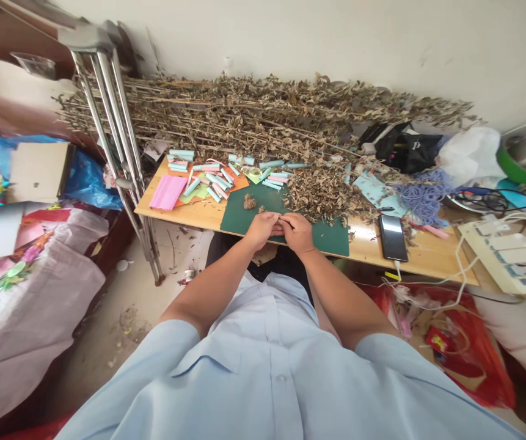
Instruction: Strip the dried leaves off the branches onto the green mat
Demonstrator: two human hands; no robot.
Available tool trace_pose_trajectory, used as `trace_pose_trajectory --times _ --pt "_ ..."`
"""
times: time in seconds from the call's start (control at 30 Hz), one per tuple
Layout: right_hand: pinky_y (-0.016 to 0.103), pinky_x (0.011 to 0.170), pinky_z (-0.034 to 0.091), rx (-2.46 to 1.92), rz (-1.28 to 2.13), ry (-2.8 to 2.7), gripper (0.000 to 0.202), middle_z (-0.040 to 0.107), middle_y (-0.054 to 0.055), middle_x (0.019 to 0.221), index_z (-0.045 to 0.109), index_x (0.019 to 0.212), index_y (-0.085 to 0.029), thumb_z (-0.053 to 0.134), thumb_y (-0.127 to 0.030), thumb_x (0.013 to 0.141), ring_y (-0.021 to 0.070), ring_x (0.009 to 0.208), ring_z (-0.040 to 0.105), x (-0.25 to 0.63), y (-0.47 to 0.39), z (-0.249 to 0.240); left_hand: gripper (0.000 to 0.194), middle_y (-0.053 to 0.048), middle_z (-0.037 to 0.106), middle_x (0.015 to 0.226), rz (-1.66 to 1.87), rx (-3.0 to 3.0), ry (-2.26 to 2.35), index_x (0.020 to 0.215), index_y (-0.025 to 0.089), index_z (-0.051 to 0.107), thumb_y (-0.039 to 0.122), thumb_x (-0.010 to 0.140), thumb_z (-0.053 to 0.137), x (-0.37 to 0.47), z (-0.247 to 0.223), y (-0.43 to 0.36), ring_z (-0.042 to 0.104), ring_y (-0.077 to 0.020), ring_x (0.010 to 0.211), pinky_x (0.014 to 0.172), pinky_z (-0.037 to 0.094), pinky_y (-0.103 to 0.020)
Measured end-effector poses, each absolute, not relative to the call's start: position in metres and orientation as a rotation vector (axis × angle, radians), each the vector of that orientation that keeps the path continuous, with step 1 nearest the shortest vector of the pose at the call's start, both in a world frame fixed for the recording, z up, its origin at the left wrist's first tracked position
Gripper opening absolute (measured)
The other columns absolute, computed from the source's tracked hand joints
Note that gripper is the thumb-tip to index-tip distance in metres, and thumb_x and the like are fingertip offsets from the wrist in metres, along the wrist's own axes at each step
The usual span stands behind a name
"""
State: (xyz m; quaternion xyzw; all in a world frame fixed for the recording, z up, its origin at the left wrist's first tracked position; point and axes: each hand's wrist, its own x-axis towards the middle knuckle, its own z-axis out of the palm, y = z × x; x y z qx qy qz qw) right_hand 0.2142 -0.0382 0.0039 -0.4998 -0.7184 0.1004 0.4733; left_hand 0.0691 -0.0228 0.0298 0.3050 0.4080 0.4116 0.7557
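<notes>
Over the dark green cutting mat (pixel 322 235) on the wooden worktop (pixel 198 214), left hand (pixel 263 229) and right hand (pixel 297 232) meet, each grip pinching a small pale roll (pixel 278 229); dried leafy twigs (pixel 322 195) lie just beyond.

The green mat (pixel 327 238) lies mostly bare to the right of both hands — open room there. Ahead, crumbled dried leaves (pixel 322 195) spill onto its far edge, and a small clump (pixel 249 201) sits just left of centre. Paper rolls (pixel 217 174) crowd the far left; a phone (pixel 393 237) blocks the right — crutches (pixel 120 140) lean at the table's left end.
</notes>
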Motion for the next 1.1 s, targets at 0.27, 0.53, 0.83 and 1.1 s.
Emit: trace_pose_trajectory --times 0.27,0.53,0.83,1.1 --pt "0.04 0.089 0.057 -1.232 0.377 -1.714 0.019 0.075 0.007 0.095 0.074 0.092 -0.023 0.057 -0.03 0.096 0.0216 0.091 0.069 0.214 -0.037 0.009 0.015 -0.007 0.071 0.077 0.908 0.663 0.894 0.092 0.011 0.064 0.025 0.091 0.067 0.069 0.031 -0.024 0.071 -0.0141 0.069 0.079 0.06 -0.034" --pt "0.043 0.093 0.057 -1.152 0.346 -1.737 0.018 0.074 0.009 0.103 0.076 0.102 -0.023 0.063 -0.032 0.093 0.0229 0.1 0.069 0.217 -0.04 0.006 0.019 -0.006 0.069 0.068 0.917 0.65 0.962 0.085 0.012 0.061 0.029 0.093 0.063 0.073 0.033 -0.022 0.068 -0.0142 0.059 0.069 0.061 -0.032" --pt "0.038 0.084 0.055 -1.263 0.388 -1.675 0.017 0.075 0.006 0.089 0.074 0.087 -0.023 0.061 -0.033 0.093 0.0212 0.085 0.069 0.214 -0.04 0.006 0.03 -0.008 0.071 0.071 0.873 0.713 0.946 0.087 0.01 0.064 0.04 0.09 0.069 0.072 0.032 -0.023 0.07 -0.0156 0.061 0.071 0.062 -0.034" --pt "0.034 0.079 0.055 -1.355 0.49 -1.576 0.014 0.075 0.004 0.085 0.073 0.085 -0.021 0.064 -0.031 0.089 0.0198 0.08 0.068 0.216 -0.038 0.011 0.029 -0.012 0.074 0.079 0.854 0.673 0.829 0.09 0.007 0.067 0.035 0.085 0.075 0.065 0.032 -0.023 0.073 -0.0176 0.072 0.079 0.061 -0.035"
